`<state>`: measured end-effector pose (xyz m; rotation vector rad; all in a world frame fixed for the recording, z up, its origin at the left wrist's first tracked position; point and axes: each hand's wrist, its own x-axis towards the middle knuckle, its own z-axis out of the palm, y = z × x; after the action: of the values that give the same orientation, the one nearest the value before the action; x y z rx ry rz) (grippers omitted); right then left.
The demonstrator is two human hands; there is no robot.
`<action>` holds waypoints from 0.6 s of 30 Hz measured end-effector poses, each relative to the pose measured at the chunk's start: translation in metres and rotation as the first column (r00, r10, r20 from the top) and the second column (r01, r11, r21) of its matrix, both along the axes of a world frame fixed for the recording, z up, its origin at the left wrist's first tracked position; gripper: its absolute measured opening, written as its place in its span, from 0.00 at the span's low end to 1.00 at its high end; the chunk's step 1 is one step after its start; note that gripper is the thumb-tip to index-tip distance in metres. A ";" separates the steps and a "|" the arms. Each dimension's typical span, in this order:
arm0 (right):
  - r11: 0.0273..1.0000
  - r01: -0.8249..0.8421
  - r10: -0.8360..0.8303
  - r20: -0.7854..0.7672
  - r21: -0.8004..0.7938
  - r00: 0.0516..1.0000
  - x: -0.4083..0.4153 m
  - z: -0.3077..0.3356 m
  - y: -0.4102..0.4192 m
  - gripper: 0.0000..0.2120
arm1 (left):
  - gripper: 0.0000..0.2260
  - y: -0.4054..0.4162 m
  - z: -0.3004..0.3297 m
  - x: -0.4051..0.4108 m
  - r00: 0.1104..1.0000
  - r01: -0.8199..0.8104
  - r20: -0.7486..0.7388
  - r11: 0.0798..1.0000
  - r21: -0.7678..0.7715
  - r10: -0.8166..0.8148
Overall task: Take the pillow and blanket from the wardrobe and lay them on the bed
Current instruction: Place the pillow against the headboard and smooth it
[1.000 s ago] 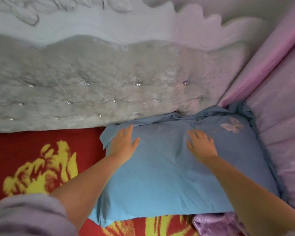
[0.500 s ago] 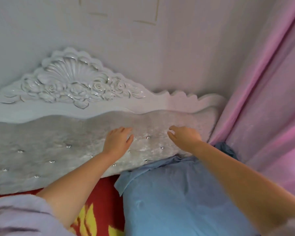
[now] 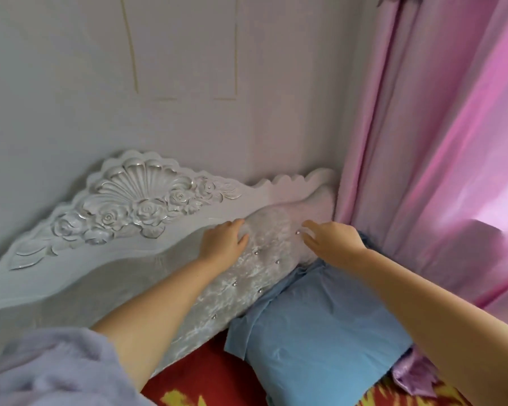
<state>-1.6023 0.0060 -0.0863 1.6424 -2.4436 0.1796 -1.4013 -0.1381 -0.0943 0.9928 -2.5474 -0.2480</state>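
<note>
A blue pillow [image 3: 314,329] lies on the red and yellow bed cover [image 3: 200,379], pushed against the grey tufted headboard [image 3: 264,276] in the right corner. My left hand [image 3: 223,241] hovers in front of the headboard with its fingers spread and nothing in it. My right hand [image 3: 332,240] is raised above the pillow's far edge, fingers apart, also holding nothing. Neither hand touches the pillow. No blanket from the wardrobe is in view, apart from a bit of lilac shiny fabric [image 3: 411,376] by the pillow's near right corner.
The carved white headboard top [image 3: 138,197] with a shell and roses stands against the pale wall [image 3: 159,83]. Pink curtains [image 3: 440,142] hang along the right side, close to the pillow. My lilac sleeve [image 3: 41,373] fills the lower left.
Both hands have lifted off the pillow and now hang in front of the headboard. The view has tilted up and turned, so the wall and curtains show more.
</note>
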 end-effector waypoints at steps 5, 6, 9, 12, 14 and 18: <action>0.975 0.218 -0.217 0.036 -0.035 0.976 -0.029 0.005 0.072 0.16 | 0.19 0.047 0.012 -0.076 0.976 0.219 0.002 0.976 -0.015 -0.219; 0.965 0.259 -0.256 0.056 -0.048 0.965 -0.035 0.003 0.089 0.16 | 0.20 0.058 0.011 -0.088 0.970 0.243 0.014 0.970 -0.017 -0.243; 0.939 0.338 -0.334 0.064 -0.062 0.940 -0.054 -0.006 0.144 0.18 | 0.19 0.097 0.005 -0.123 0.949 0.312 0.052 0.950 -0.014 -0.311; 0.923 0.386 -0.384 0.064 -0.011 0.921 -0.067 -0.023 0.202 0.18 | 0.17 0.148 -0.006 -0.151 0.929 0.368 0.047 0.930 0.004 -0.368; 0.913 0.409 -0.408 0.077 0.005 0.910 -0.078 -0.032 0.238 0.18 | 0.17 0.186 -0.015 -0.168 0.919 0.393 0.027 0.919 0.010 -0.393; 0.906 0.419 -0.422 0.034 0.060 0.906 -0.100 -0.043 0.297 0.18 | 0.17 0.255 -0.036 -0.178 0.917 0.399 -0.020 0.916 0.047 -0.398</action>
<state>-1.7023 0.3030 -0.1290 1.0937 -2.7867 0.0909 -1.5796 0.1173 -0.1308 0.4722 -2.7253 -0.4297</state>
